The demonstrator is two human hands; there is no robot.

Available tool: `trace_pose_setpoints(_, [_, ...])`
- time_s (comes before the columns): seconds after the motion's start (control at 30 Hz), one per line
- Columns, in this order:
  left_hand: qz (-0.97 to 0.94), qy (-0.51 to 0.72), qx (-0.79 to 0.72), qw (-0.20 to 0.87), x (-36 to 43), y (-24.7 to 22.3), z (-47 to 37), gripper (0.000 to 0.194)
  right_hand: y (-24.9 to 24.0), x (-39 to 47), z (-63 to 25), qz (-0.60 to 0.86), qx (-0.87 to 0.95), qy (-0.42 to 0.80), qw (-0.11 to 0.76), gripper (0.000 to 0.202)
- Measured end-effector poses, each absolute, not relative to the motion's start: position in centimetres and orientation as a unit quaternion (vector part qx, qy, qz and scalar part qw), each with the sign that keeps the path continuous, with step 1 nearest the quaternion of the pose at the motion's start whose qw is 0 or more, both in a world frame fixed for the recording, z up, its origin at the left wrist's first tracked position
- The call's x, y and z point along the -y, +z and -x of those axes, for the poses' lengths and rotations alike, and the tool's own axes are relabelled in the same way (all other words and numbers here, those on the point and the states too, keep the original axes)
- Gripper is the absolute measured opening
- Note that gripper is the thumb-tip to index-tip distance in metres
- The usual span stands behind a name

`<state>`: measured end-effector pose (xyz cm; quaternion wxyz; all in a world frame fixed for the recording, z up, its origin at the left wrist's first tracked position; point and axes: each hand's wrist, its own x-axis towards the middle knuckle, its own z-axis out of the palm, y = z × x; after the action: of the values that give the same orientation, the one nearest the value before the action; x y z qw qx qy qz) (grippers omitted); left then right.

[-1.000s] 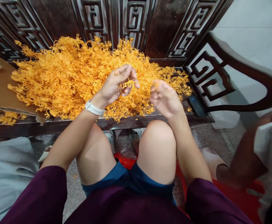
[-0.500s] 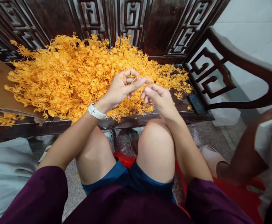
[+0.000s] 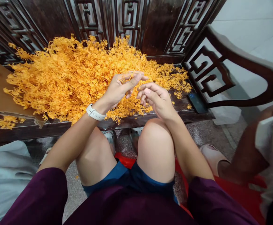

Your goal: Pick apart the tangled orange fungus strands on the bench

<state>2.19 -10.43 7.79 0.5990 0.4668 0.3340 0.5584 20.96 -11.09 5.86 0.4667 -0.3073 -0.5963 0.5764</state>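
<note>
A large heap of orange, thin-stemmed, curly plastic-looking pieces [image 3: 75, 78] lies on a dark wooden bench. Over its front right part, my left hand [image 3: 117, 89] is closed around a small orange strand piece [image 3: 123, 80], part of which shows between thumb and fingers. My right hand [image 3: 159, 98] is just to the right, thumb pressed toward its curled fingers. Whatever the right fingertips hold, if anything, is too small to make out. The fingertips of both hands are close together, with a narrow gap between them.
A cardboard piece [image 3: 0, 90] lies at the bench's left end. On the right sit a dark phone [image 3: 197, 102] and the carved armrest [image 3: 234, 72]. A person's leg [image 3: 246, 150] is at the right, and pale cloth [image 3: 7, 172] at the left. The carved backrest [image 3: 54, 18] stands behind the heap.
My left hand has turned slightly, its fingers now straighter over the orange strand. My right hand has shifted a little left. The view has moved slightly.
</note>
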Motion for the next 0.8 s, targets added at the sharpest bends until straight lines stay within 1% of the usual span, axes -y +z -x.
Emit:
trace_pose_setpoints(0.17, [-0.574,0.484,-0.291,0.593,10.8,7.2,-2.9,0.036,5.9,11.1,-20.7,0.297,0.626,0.545,0.472,0.043])
trace_pose_setpoints(0.23, [-0.573,0.498,-0.295,0.581,10.9,7.2,-3.0,0.034,5.7,10.9,-20.8,0.312,0.619,0.536,0.482,0.046])
trace_pose_setpoints(0.3, [-0.541,0.527,-0.315,0.575,10.9,7.4,-3.1,0.027,5.5,10.7,-20.9,0.324,0.6,0.536,0.497,0.046])
trace_pose_setpoints(0.37, [-0.494,0.553,-0.34,0.578,10.8,7.5,-3.0,0.02,5.2,10.5,-21.0,0.334,0.58,0.537,0.513,0.044])
trace_pose_setpoints(0.47, [-0.461,0.579,-0.357,0.57,10.5,7.6,-3.0,0.015,4.9,10.3,-21.2,0.34,0.563,0.526,0.54,0.037])
trace_pose_setpoints(0.53, [-0.457,0.586,-0.362,0.562,10.3,7.5,-3.0,0.015,4.7,10.2,-21.3,0.339,0.559,0.514,0.555,0.033])
trace_pose_setpoints(0.6, [-0.455,0.586,-0.363,0.564,10.2,7.5,-3.1,0.019,4.7,10.2,-21.3,0.341,0.558,0.508,0.561,0.032])
trace_pose_setpoints(0.7, [-0.448,0.574,-0.357,0.585,10.2,7.4,-3.1,0.024,4.8,10.2,-21.2,0.34,0.559,0.51,0.558,0.035])
trace_pose_setpoints(0.8, [-0.417,0.557,-0.356,0.624,10.3,7.5,-3.0,0.025,5.2,10.4,-21.1,0.324,0.552,0.542,0.544,0.04])
